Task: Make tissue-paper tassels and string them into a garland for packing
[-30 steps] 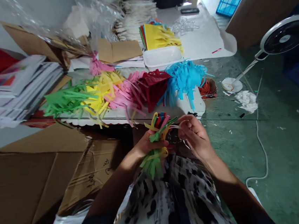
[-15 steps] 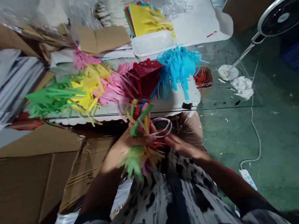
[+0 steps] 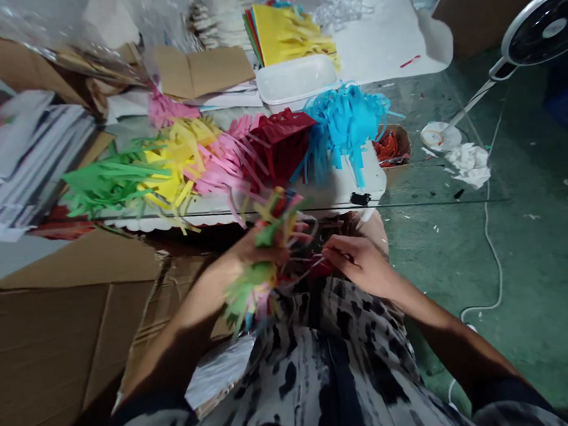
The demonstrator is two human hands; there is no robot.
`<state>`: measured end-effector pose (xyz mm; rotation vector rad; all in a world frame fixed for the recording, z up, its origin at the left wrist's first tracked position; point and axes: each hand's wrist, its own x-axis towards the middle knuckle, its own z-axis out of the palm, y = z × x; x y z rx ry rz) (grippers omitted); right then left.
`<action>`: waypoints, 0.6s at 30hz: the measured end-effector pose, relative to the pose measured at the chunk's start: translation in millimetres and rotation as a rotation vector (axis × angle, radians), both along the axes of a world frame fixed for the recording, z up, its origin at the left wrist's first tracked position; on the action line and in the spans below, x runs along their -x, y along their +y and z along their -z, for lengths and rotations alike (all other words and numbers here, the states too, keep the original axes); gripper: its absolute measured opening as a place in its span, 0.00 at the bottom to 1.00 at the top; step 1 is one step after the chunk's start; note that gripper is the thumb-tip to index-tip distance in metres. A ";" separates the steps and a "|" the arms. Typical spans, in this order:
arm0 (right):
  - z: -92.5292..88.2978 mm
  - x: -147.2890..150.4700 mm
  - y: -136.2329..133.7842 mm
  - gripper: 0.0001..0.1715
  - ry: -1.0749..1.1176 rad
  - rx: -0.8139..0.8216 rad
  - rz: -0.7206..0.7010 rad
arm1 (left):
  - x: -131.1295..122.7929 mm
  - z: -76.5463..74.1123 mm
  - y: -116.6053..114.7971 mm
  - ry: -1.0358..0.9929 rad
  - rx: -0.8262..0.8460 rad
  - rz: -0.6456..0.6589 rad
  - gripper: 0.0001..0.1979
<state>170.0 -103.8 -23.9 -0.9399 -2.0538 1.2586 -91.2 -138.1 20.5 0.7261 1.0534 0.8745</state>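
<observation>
Clutching a thick bundle of cut paper fringe in green, yellow, pink and red, the left hand has a firm, closed grip around its middle, with strips fanning out above and below. The bundle sits just in front of the person's black-and-white patterned shirt. The right hand is just beside it, fingers curled into a narrow pinch at thin strands on the bundle's edge; blur hides whether that grip has caught anything. Farther off, a white scallop-edged board carries a row of fringe bunches, from green on the left through yellow and pink to dark red and blue on the right. Beyond them lie a white plastic tub and a stack of yellow paper. A cardboard box fills the near left, below a pile of printed sheets. To the right, a fan stands over the green floor, near crumpled tissue and a white cord
</observation>
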 end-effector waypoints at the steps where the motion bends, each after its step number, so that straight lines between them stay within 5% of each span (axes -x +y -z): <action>1: -8.0 4.6 3.6 0.17 -0.007 -0.092 0.003 | -10.5 8.0 2.6 -0.049 0.070 0.152 0.25; 3: -18.5 10.3 11.2 0.14 0.006 -0.221 0.013 | -25.4 23.1 8.5 -0.113 0.139 0.358 0.25; 6: -23.8 5.9 20.4 0.12 -0.054 -0.337 0.035 | -27.8 38.5 17.5 -0.065 0.069 0.387 0.25; 11: -45.1 -15.5 24.6 0.16 -0.261 -0.364 -0.169 | -6.8 45.4 35.1 0.564 -0.125 0.511 0.21; 15: -70.2 -12.9 36.6 0.15 -0.178 -0.353 -0.315 | -9.7 23.8 38.1 0.939 -0.242 0.644 0.07; 18: -57.9 1.9 54.4 0.18 -0.085 -0.328 -0.200 | -21.9 -6.4 30.5 0.977 -0.503 0.916 0.13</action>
